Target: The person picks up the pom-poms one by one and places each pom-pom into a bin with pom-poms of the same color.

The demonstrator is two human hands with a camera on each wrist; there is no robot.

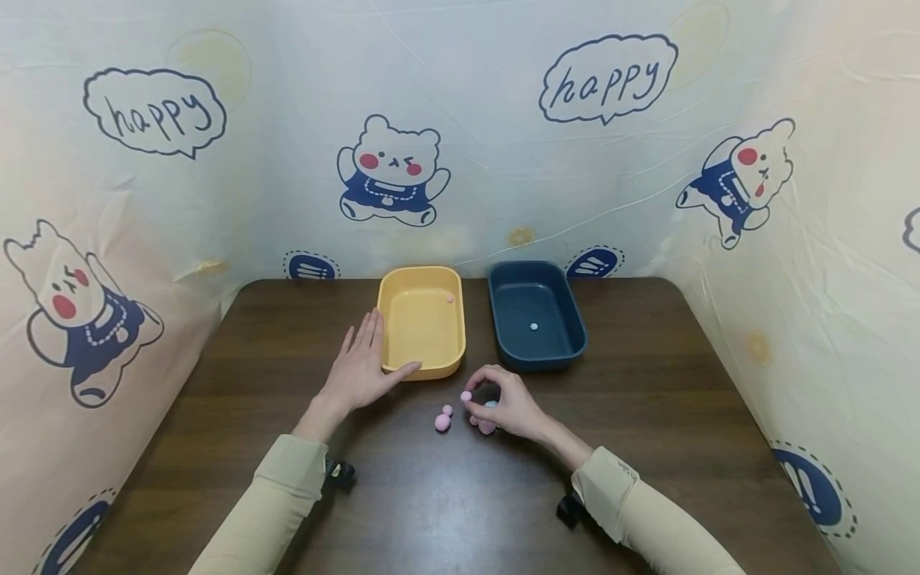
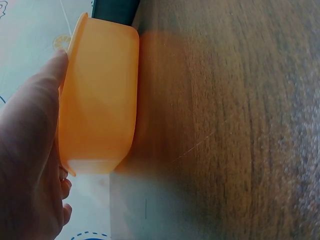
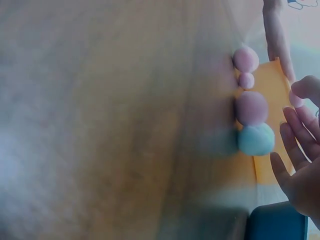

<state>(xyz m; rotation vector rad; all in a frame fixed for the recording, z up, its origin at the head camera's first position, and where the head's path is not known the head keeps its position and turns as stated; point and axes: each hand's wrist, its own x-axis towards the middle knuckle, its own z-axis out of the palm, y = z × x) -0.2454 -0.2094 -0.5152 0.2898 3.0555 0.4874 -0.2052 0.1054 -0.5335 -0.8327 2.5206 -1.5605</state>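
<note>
My left hand [image 1: 359,369] rests on the left rim of the yellow tray [image 1: 422,319], its fingers straight and the thumb along the front corner. In the left wrist view the tray's orange-looking side [image 2: 100,95] stands beside that hand. Thumb and index finger of my right hand [image 1: 513,406] pinch a small pink pom-pom [image 1: 466,396] in front of the trays. Under this hand lie a larger pink pom-pom [image 1: 486,427] and a light blue pom-pom [image 3: 256,139], partly hidden in the head view. Just left are a big pink pom-pom [image 1: 442,422] and a small one [image 1: 448,410].
A dark blue tray [image 1: 539,363] stands right of the yellow one, with a pale blue pom-pom [image 1: 534,327] inside. One tiny pink pom-pom [image 1: 450,299] lies in the yellow tray. The brown wooden table [image 1: 446,511] backs onto a printed curtain [image 1: 496,176].
</note>
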